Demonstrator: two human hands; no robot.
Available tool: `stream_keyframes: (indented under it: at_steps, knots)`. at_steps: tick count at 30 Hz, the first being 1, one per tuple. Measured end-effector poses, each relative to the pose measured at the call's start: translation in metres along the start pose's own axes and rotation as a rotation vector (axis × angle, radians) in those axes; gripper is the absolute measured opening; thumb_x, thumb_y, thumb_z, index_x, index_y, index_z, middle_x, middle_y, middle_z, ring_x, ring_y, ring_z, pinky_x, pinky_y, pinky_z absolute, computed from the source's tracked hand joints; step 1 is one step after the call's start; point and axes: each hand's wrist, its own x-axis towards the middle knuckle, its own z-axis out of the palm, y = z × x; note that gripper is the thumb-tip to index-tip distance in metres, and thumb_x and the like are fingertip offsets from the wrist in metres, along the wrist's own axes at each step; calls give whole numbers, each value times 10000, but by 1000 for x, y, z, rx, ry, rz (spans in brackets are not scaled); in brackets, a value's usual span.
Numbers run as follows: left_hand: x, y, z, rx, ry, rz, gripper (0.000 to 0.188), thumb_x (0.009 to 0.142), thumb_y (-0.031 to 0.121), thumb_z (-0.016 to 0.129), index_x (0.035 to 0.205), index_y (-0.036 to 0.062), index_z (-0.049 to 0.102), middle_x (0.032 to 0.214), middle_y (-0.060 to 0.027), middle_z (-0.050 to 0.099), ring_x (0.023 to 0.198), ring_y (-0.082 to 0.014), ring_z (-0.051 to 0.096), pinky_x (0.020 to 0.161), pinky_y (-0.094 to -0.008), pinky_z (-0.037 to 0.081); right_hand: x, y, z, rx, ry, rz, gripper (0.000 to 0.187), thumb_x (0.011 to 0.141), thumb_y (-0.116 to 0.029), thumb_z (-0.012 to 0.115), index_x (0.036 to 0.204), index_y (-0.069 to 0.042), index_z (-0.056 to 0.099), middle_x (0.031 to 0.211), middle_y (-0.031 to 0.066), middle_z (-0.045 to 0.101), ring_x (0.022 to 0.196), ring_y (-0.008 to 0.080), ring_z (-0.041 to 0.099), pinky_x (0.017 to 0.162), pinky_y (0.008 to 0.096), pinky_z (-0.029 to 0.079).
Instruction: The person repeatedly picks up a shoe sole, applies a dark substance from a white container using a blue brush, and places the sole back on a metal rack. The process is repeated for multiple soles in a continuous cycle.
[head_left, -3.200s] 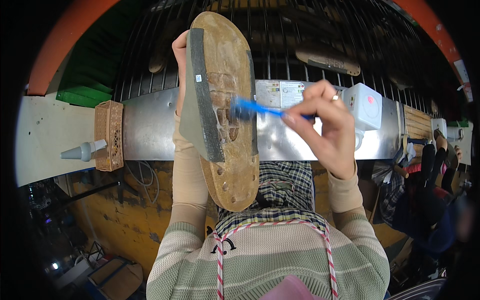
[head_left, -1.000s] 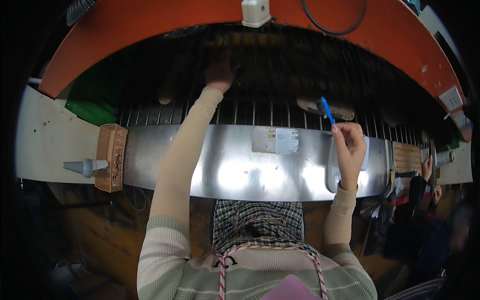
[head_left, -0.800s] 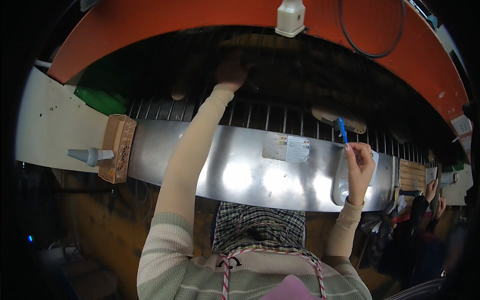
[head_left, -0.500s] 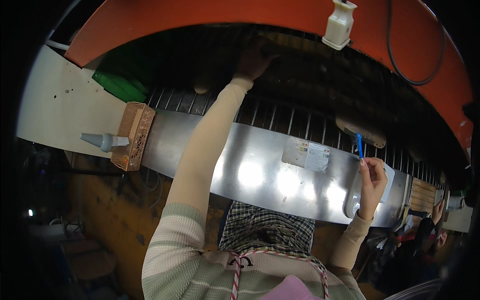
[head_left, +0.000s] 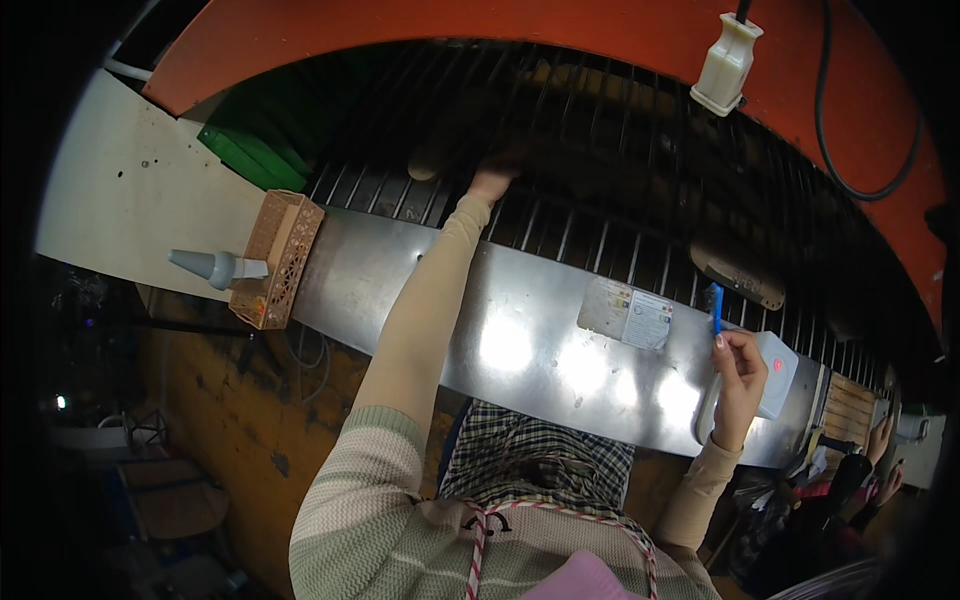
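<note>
My left hand reaches over a rack of dark metal rods, under an orange-red hood. Its fingers fade into shadow, so whether they grip anything is hidden. Close by on its left, the rounded tan end of a dark object shows on the rods. In my right hand a slim blue toothbrush-like brush is pinched, pointing up over the metal ledge. Just beyond it lies a dark, flat, sole-shaped piece with a tan edge on the rods.
A shiny metal ledge with a paper label runs along the front. A brown plastic basket with a grey nozzle-tipped bottle stands left. A white box is at right. A white connector hangs above; another person's hand shows far right.
My left hand has drawn back toward me, nearer the ledge. My right hand still holds the blue brush and has shifted slightly. The whole view has turned a little.
</note>
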Motion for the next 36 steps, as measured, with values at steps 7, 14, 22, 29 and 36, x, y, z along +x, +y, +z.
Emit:
stream_keyframes:
  at_steps: [7, 14, 22, 29, 36]
  knots:
    - [8, -10, 14, 17, 1, -41, 334, 876, 47, 639, 1208, 4, 651, 1211, -125, 653, 1097, -211, 626, 956, -323, 495, -6, 2, 14, 73, -82, 1, 55, 905, -4, 660, 926, 43, 638, 915, -1, 523, 776, 57, 529, 694, 197, 432]
    - [-8, 3, 19, -263, -36, -151, 346, 893, -35, 566, 1238, -45, 585, 1195, -161, 630, 1115, -265, 618, 997, -366, 517, -10, 5, 17, 105, -109, 11, 83, 918, -55, 653, 929, 26, 639, 897, -2, 544, 740, 62, 523, 661, 202, 409]
    - [-16, 28, 26, -471, -50, -152, 425, 883, -34, 620, 1296, -29, 518, 1260, -174, 580, 1134, -290, 606, 1009, -422, 513, -17, 10, 19, 118, -140, 60, 88, 905, -31, 671, 930, 51, 655, 919, 12, 552, 765, 68, 544, 686, 210, 442]
    - [-10, 18, 2, -728, 226, -46, 436, 878, -78, 585, 1299, -12, 494, 1205, -183, 588, 1103, -340, 611, 995, -476, 524, -15, 8, 21, 122, -167, 96, 96, 906, -37, 669, 932, 54, 654, 911, 14, 558, 761, 71, 541, 682, 214, 439]
    - [-22, -3, 15, -710, 411, -157, 499, 849, -109, 592, 1323, -4, 479, 1220, -161, 586, 1092, -316, 612, 968, -465, 530, -14, 10, 25, 131, -166, 52, 109, 921, -77, 654, 912, 31, 646, 882, 16, 571, 719, 75, 555, 628, 211, 432]
